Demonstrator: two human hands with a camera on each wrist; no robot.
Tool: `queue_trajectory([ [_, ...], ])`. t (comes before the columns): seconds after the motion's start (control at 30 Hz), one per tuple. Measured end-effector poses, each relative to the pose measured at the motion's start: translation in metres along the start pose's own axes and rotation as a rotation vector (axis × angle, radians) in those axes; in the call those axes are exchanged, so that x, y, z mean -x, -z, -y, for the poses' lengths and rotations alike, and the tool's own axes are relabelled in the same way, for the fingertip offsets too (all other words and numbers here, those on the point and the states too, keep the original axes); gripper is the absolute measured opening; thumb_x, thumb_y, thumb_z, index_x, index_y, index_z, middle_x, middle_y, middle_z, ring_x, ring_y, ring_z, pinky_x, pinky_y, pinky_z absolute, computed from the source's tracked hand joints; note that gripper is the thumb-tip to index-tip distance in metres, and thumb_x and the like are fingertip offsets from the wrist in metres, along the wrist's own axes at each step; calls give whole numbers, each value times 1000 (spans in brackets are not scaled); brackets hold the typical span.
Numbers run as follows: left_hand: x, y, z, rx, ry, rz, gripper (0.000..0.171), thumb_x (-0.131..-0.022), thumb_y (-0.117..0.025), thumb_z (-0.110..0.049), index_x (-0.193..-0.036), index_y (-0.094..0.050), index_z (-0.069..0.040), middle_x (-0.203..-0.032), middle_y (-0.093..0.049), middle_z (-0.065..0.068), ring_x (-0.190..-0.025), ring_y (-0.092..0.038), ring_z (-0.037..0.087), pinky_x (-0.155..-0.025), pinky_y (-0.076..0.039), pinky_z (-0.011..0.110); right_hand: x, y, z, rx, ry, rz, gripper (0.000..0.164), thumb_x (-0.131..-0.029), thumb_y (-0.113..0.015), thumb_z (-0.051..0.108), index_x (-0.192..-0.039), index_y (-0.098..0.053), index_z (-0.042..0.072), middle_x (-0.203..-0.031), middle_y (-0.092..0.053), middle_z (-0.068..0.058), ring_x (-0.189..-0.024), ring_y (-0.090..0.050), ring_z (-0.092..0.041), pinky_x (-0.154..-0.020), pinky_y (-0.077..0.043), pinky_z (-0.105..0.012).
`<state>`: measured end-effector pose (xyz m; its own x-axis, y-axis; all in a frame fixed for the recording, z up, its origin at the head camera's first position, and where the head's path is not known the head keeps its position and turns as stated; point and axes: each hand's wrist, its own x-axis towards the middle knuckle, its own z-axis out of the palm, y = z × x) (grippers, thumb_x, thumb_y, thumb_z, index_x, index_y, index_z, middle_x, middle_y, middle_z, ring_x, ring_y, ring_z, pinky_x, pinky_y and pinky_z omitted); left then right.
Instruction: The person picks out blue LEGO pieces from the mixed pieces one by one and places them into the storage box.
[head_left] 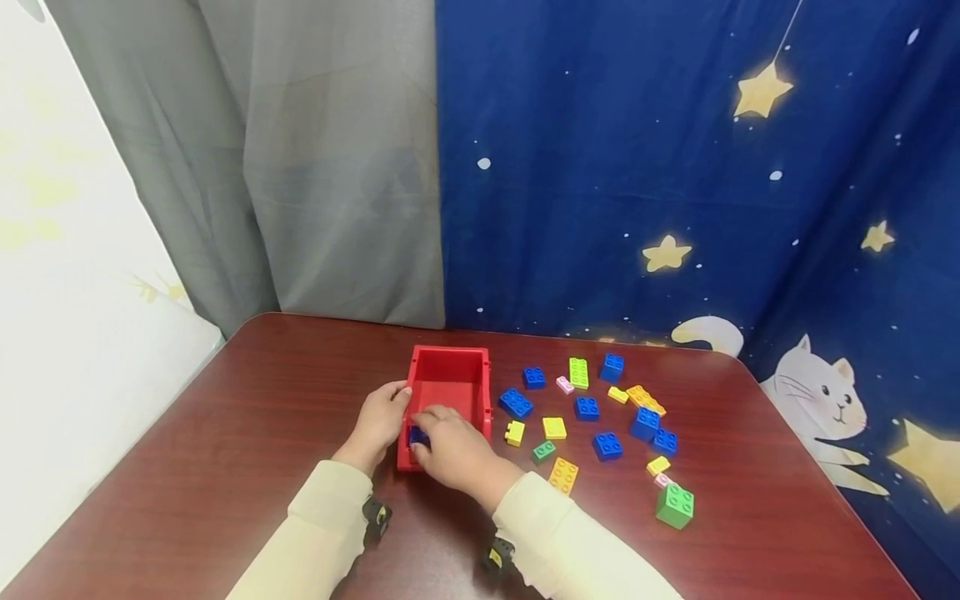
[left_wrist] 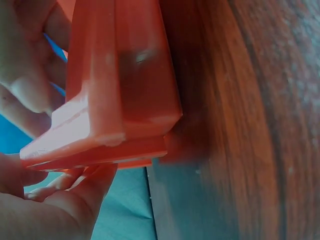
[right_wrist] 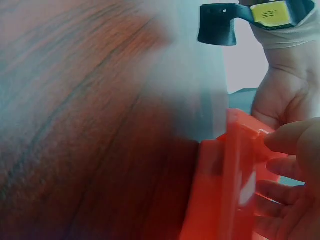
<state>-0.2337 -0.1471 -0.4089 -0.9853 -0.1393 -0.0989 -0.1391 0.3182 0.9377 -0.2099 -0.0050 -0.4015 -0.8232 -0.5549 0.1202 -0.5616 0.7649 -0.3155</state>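
A red plastic box [head_left: 450, 358] with an open top stands on the table. My left hand [head_left: 381, 421] grips its left wall, thumb and fingers on either side of the rim; the left wrist view shows this hand [left_wrist: 65, 205] at the box's edge [left_wrist: 95, 125]. Over the box's near left corner, my right hand [head_left: 453, 450] reaches inside with bent fingers. Between its thumb and forefinger shows a dark blue toy brick [head_left: 417, 435], mostly hidden by the hand. In the right wrist view the fingers [right_wrist: 280, 200] dip behind the red wall [right_wrist: 235, 180].
Toy building bricks lie scattered right of the box: several blue ones [head_left: 516, 403], yellow ones [head_left: 554, 428], an orange one [head_left: 564, 476], pink ones [head_left: 565, 385], a lime one [head_left: 578, 372] and a tall green one [head_left: 675, 506]. Curtains [head_left: 600, 167] hang behind the brown table [head_left: 300, 392].
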Motion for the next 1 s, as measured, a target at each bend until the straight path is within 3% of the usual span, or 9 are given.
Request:
queue_trajectory([
  [0.4,4,1,-1,-9,4,8,42,-103,-40,-17,-139,-45,6,-134,-51,28,-115,-55,40,-98,-46,54,12,26,-2,-69,36,-106,55,-86,-72,26,-137,-55,14,-136,-54,-5,-126,-50,-21,-96,-51,-36],
  [0.67,3,-1,0,-3,14,4,43,-103,-40,-17,-140,-43,4,-133,-51,28,-114,-55,41,-97,-47,54,26,36,-18,-103,28,-218,59,-83,-74,23,-138,-54,17,-139,-50,-4,-126,-48,-21,-93,-52,-39],
  [1.0,3,-3,0,-1,28,9,44,-104,-39,-18,-142,-41,3,-134,-50,27,-116,-54,40,-98,-46,54,42,44,-42,-66,-13,-312,56,-81,-75,18,-134,-57,15,-137,-51,-5,-125,-49,-22,-90,-54,-38],
])
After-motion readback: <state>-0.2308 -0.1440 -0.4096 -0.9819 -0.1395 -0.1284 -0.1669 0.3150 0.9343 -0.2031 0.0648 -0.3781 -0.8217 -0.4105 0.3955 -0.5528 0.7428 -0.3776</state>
